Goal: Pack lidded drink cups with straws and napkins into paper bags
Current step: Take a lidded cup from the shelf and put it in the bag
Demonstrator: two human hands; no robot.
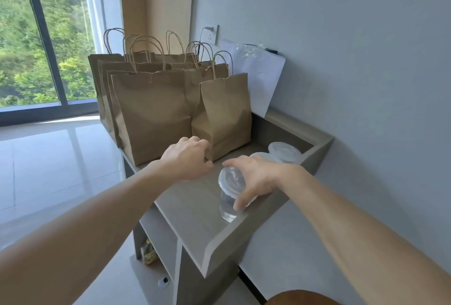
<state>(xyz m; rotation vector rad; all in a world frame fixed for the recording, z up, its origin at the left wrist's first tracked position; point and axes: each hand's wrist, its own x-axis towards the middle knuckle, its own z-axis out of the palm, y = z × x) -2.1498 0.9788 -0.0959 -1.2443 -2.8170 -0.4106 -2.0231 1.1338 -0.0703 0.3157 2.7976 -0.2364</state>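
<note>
Tilted lidded cup (229,191) is gripped round its lid by right hand (256,177); left hand (188,158) is held curled against nearest paper bag (224,114), grip not discernible.

2 bare forearms, left hand (188,158), right hand (257,177)

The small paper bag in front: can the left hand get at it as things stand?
Probably yes. The left hand is at the lower corner of the small paper bag, with nothing between them. The right hand, gripping a lidded cup, is off to the side.
</note>
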